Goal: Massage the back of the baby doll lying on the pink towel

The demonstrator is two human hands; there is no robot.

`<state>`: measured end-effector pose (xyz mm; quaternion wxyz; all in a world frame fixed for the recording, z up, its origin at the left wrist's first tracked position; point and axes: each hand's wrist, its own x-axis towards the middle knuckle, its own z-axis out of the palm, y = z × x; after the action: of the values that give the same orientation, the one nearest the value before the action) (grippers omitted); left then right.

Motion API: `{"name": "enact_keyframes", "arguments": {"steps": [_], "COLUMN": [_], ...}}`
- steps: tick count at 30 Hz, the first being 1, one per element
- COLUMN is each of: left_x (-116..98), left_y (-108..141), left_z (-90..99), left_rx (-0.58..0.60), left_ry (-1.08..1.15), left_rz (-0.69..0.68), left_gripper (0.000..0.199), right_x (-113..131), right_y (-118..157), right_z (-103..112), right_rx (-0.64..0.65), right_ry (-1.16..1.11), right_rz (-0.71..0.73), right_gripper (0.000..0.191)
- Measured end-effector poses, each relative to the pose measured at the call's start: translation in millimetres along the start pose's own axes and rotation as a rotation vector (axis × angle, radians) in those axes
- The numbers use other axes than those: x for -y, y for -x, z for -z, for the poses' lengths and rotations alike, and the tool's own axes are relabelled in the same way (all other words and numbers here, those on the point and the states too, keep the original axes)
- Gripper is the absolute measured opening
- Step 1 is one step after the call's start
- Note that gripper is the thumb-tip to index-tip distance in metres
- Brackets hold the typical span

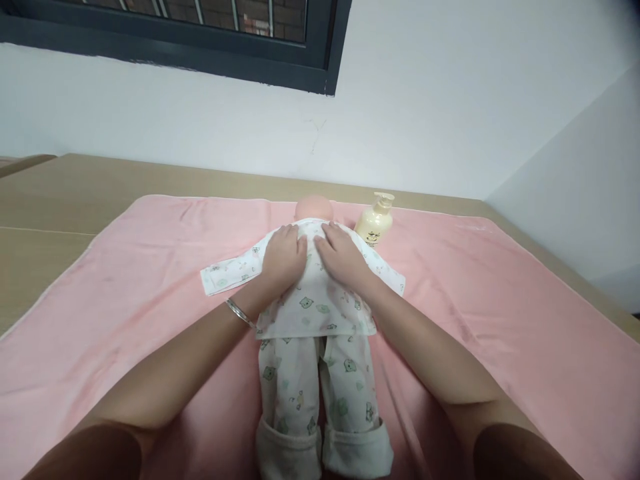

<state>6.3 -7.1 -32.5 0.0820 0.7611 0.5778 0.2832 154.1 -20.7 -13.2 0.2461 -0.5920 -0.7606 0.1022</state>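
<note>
A baby doll (313,208) lies on its back, only the rounded top of its head showing past the collar. It wears a white long-sleeved top (313,313) with small green animal prints, the sleeves spread to both sides. Matching trousers (297,387) with rolled-up cuffs cover its legs. My left hand (285,257) rests flat on the left side of the top's chest, fingers stretched toward the shoulder. On the right side of the chest, my right hand (343,252) lies the same way, palm down. Both hands are open, and their palms are hidden.
A cream pump bottle (375,221) stands to the right of the doll's head. Under everything spreads a pink blanket (465,293) on a wooden surface (40,213). Behind rises a white wall (410,100) with a dark-framed window (320,60).
</note>
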Motion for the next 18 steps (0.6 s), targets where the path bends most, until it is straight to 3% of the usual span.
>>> {"name": "enact_keyframes", "arguments": {"steps": [5, 12, 18], "left_x": [-18.1, 3.4, -12.7], "left_y": [14.6, -14.3, 7.8], "left_z": [-3.1, 6.3, -3.6], "left_rx": [-0.023, 0.060, -0.034], "left_ry": [-0.100, 0.090, -0.111], "left_rz": [-0.128, 0.009, -0.068], "left_gripper": [0.049, 0.036, 0.042], "right_x": [-10.0, 20.9, -1.9], "right_y": [-12.0, 18.1, -6.8], "right_z": [0.6, 8.0, 7.8], "right_rx": [0.057, 0.151, 0.162], "right_ry": [0.047, 0.214, 0.101], "right_rz": [-0.086, -0.004, -0.085], "right_gripper": [0.058, 0.064, 0.066]}}
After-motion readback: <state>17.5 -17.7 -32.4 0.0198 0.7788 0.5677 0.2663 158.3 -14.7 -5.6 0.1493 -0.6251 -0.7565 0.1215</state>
